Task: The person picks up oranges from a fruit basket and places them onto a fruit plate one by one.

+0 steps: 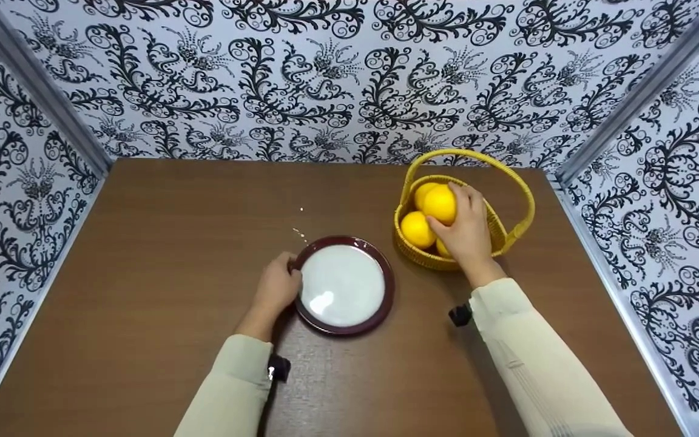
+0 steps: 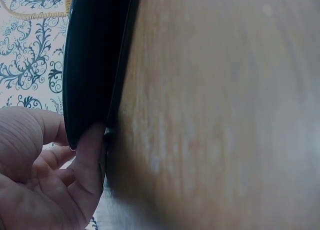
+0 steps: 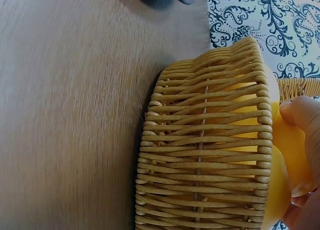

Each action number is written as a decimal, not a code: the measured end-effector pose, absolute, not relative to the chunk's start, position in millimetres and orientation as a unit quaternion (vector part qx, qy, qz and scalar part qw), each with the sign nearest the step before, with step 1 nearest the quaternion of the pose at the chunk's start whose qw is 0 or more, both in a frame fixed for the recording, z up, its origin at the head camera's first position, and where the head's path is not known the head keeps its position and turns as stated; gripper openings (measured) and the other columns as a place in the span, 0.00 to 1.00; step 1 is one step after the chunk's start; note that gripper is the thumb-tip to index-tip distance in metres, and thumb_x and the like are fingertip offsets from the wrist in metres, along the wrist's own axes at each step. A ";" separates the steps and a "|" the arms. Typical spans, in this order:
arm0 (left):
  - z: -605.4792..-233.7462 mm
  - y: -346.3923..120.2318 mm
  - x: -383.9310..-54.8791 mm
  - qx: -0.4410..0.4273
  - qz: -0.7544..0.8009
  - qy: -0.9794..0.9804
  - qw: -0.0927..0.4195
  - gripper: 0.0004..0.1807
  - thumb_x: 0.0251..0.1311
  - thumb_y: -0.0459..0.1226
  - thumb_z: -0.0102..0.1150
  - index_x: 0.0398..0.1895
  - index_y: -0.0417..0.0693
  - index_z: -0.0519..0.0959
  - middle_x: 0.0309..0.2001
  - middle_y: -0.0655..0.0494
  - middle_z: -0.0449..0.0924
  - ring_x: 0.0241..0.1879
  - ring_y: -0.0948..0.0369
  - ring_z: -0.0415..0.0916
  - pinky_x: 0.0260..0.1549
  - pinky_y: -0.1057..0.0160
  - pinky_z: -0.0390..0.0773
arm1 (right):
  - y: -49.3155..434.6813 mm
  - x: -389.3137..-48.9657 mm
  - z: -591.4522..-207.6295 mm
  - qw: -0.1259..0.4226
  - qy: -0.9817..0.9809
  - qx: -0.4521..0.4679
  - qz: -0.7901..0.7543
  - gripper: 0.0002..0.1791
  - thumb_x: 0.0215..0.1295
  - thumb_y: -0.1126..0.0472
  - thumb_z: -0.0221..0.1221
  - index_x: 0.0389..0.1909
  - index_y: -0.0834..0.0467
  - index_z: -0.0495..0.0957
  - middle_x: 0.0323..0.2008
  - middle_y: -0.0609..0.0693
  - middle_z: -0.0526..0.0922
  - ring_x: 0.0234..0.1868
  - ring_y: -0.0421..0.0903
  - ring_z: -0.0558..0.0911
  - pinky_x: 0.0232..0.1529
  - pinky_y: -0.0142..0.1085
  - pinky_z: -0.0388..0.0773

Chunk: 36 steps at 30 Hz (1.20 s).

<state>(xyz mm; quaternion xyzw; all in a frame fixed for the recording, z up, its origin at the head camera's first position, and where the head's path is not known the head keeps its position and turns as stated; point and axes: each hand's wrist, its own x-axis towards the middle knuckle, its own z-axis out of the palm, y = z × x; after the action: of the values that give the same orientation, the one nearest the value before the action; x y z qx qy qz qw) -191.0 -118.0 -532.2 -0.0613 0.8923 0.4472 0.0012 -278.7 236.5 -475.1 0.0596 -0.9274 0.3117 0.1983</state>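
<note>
A plate (image 1: 342,285) with a white centre and a dark red rim lies on the table in the head view. My left hand (image 1: 278,284) pinches its left edge; the left wrist view gives the plate's dark side (image 2: 97,65), with fingers (image 2: 89,150) at the rim and underside. To the right stands a yellow wicker basket (image 1: 431,261) of several smooth, round oranges (image 1: 417,230). Over its opening, my right hand (image 1: 466,227) grips one orange (image 1: 440,204), the thumb on its near side. From the right wrist, the woven wall (image 3: 205,150) hides part of the fruit.
The basket's tall arched handle (image 1: 477,155) rises behind and to the right of my right hand. Patterned walls (image 1: 325,79) enclose the brown wooden table (image 1: 173,243) at the back and both sides. Small bright specks (image 1: 300,233) show just beyond the plate.
</note>
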 end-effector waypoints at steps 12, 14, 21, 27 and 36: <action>-530.9 -117.1 -191.9 -0.061 0.448 0.892 0.006 0.19 0.63 0.30 0.51 0.55 0.34 0.80 0.54 0.36 0.84 0.57 0.41 0.80 0.60 0.43 0.77 | 237.1 -277.4 -472.2 0.198 -0.926 0.056 0.317 0.43 0.56 0.52 0.76 0.72 0.57 0.69 0.66 0.65 0.68 0.67 0.63 0.70 0.72 0.57 0.67; -530.7 -117.0 -191.9 -0.062 0.449 0.891 0.008 0.18 0.63 0.30 0.51 0.55 0.35 0.80 0.54 0.36 0.84 0.57 0.41 0.80 0.60 0.43 0.77 | 237.1 -276.7 -472.1 0.201 -0.925 0.057 0.318 0.43 0.56 0.53 0.76 0.71 0.57 0.70 0.66 0.64 0.69 0.67 0.63 0.69 0.72 0.58 0.67; -532.9 -116.9 -191.2 -0.065 0.439 0.896 0.004 0.18 0.64 0.30 0.51 0.55 0.34 0.79 0.53 0.35 0.84 0.56 0.42 0.81 0.58 0.43 0.78 | 234.2 -272.7 -472.8 0.217 -0.918 0.069 0.326 0.43 0.54 0.54 0.77 0.70 0.58 0.71 0.64 0.64 0.70 0.66 0.62 0.70 0.71 0.56 0.66; -534.1 -116.8 -191.8 -0.066 0.440 0.896 0.001 0.18 0.64 0.30 0.52 0.56 0.34 0.80 0.53 0.36 0.85 0.56 0.42 0.82 0.59 0.44 0.78 | 225.1 -266.8 -468.8 0.220 -0.913 0.071 0.336 0.43 0.53 0.54 0.78 0.70 0.58 0.71 0.63 0.63 0.70 0.66 0.61 0.70 0.71 0.56 0.67; -534.8 -116.7 -191.3 -0.066 0.436 0.897 -0.003 0.18 0.63 0.30 0.52 0.55 0.34 0.80 0.52 0.35 0.85 0.54 0.42 0.82 0.57 0.43 0.79 | 208.2 -252.8 -464.3 0.220 -0.909 0.085 0.343 0.43 0.53 0.54 0.78 0.70 0.56 0.71 0.64 0.60 0.70 0.66 0.59 0.70 0.69 0.56 0.71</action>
<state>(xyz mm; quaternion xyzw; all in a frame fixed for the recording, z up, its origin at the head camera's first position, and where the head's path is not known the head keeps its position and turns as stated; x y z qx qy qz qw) -191.3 -116.7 -534.8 -0.0662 0.8974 0.4362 -0.0034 -252.8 208.2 -464.3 0.0847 -0.9093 0.3428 0.2201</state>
